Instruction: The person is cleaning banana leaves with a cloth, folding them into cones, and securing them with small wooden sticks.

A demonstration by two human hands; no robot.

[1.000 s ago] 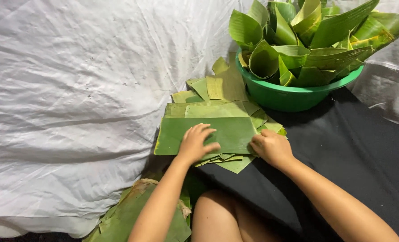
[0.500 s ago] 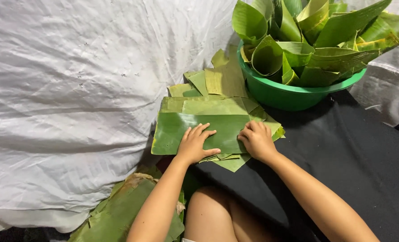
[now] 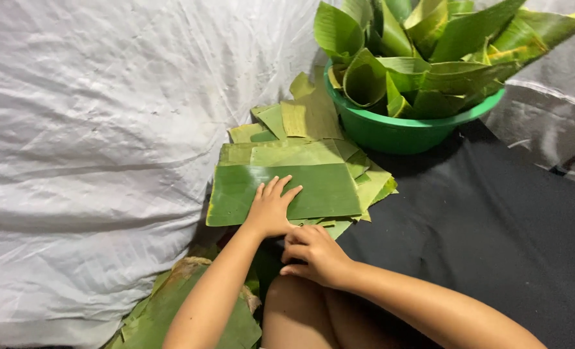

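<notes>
Head view: left hand [image 3: 271,210] flat on leaf [image 3: 320,189].

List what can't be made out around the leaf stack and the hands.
- Head view: lower sheets of the leaf stack are covered by the dark green top leaf.
- Right hand fingertips curl under; what they touch is hidden.
- Green basin bottom is hidden by rolled leaves.
- Left hand hides the leaf beneath its palm.

White plastic sheet [image 3: 94,129], crumpled, covers the left. Black cloth [image 3: 494,220] covers the floor at right. Lighting dim, even.
</notes>
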